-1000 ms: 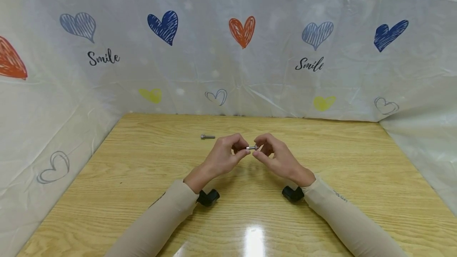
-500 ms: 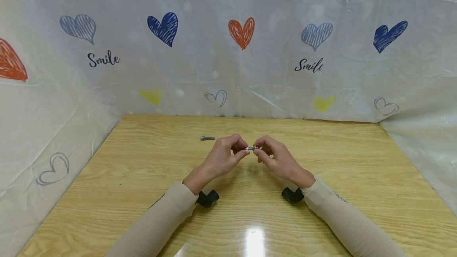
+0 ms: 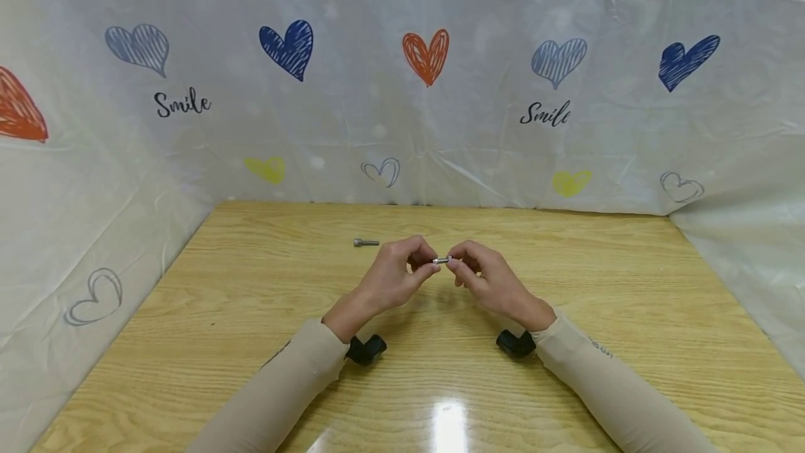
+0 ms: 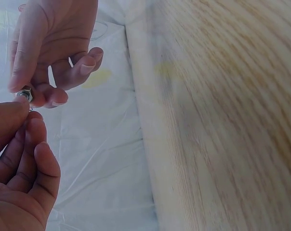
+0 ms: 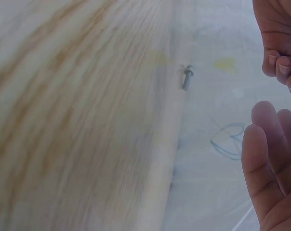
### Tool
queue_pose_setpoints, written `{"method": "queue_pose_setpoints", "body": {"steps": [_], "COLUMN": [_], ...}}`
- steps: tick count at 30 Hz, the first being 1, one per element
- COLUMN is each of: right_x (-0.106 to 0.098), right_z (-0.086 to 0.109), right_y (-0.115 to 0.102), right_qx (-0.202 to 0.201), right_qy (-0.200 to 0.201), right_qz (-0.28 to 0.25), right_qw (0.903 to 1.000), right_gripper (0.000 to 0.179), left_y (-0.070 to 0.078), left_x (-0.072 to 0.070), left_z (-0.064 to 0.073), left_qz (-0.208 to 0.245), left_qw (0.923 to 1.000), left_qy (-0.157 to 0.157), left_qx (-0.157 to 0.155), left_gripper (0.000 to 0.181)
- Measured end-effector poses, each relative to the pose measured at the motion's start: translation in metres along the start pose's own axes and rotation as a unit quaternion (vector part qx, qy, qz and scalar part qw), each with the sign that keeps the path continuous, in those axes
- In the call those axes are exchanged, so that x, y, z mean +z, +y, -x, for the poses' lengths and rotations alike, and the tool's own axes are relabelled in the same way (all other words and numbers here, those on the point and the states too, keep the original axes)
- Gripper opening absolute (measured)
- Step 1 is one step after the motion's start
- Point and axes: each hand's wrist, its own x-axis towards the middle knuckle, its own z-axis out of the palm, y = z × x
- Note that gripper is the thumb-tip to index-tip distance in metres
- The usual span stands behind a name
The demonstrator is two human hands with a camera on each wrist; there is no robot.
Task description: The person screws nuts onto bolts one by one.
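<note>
My left hand (image 3: 391, 275) pinches a small silver bolt (image 3: 441, 261) between thumb and fingers above the table, its shank pointing right. A metal hex nut (image 4: 27, 91) shows at the bolt's free end in the left wrist view. From the other side my right hand (image 3: 492, 277) holds that nut between thumb and index finger, with its remaining fingers loosely bent. The fingers hide much of both parts. A second bolt (image 3: 366, 242), with a cylindrical head, lies on the table beyond my left hand and shows in the right wrist view too.
The wooden table (image 3: 251, 285) reaches back to a white cloth (image 3: 465, 124) printed with hearts, which also hangs at the sides. Black wrist mounts (image 3: 367, 350) stick out below both sleeves.
My right thumb and fingers, spread apart around the nut a second ago, have come together on it. The left hand stays in place with the bolt, and the second bolt has not moved.
</note>
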Motion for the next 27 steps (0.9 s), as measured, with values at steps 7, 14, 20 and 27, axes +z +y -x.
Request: {"method": "queue_pose_setpoints", "body": {"steps": [7, 14, 20, 27], "right_x": [0.0000, 0.0001, -0.0006, -0.0004], "right_z": [0.0001, 0.0008, 0.0006, 0.0008], "right_y": [-0.0002, 0.0009, 0.0015, -0.0016], "right_qx": [-0.010, -0.022, -0.013, 0.025], "right_qy": [-0.001, 0.006, 0.009, 0.011], "right_qz": [0.003, 0.016, 0.010, -0.027], "right_qw": [0.9999, 0.9996, 0.9998, 0.9993], "right_gripper": [0.013, 0.011, 0.016, 0.013], "left_y": [0.0008, 0.0021, 0.0027, 0.0022], "left_x": [0.0004, 0.0008, 0.0008, 0.0003], "left_z": [0.0004, 0.0007, 0.0007, -0.0001], "left_qz": [0.003, 0.004, 0.002, 0.007], "left_qw": [1.0000, 1.0000, 1.0000, 1.0000], "left_qy": [-0.001, -0.003, -0.002, -0.002], "left_qx": [0.002, 0.004, 0.003, 0.000], "left_gripper": [0.007, 0.009, 0.008, 0.007]}}
